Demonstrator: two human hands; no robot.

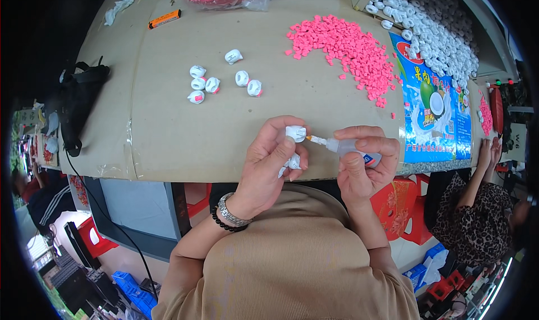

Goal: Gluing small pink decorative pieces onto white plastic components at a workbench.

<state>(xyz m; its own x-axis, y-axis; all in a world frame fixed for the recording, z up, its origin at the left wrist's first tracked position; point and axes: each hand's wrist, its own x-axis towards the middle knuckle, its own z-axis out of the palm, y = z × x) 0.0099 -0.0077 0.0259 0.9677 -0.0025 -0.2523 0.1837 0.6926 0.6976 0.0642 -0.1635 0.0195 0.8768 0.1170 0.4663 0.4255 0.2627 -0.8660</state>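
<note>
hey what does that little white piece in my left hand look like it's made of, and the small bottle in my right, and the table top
The white piece looks like moulded plastic: smooth, opaque, evenly white. The small bottle seems soft translucent plastic with an orange nozzle, pinched between the right hand's fingers. The table top looks covered in tan cardboard or paper, matte, with taped seams, though what lies under it is hidden. The left hand holds more white pieces.

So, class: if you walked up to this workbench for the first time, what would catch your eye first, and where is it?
The heap of bright pink pieces at the far right of the cardboard-covered table stands out most. At the near edge, the left hand holds a small white part while the right hand points a small glue bottle at it. A cluster of white parts with pink inserts lies at far left-centre.
</note>
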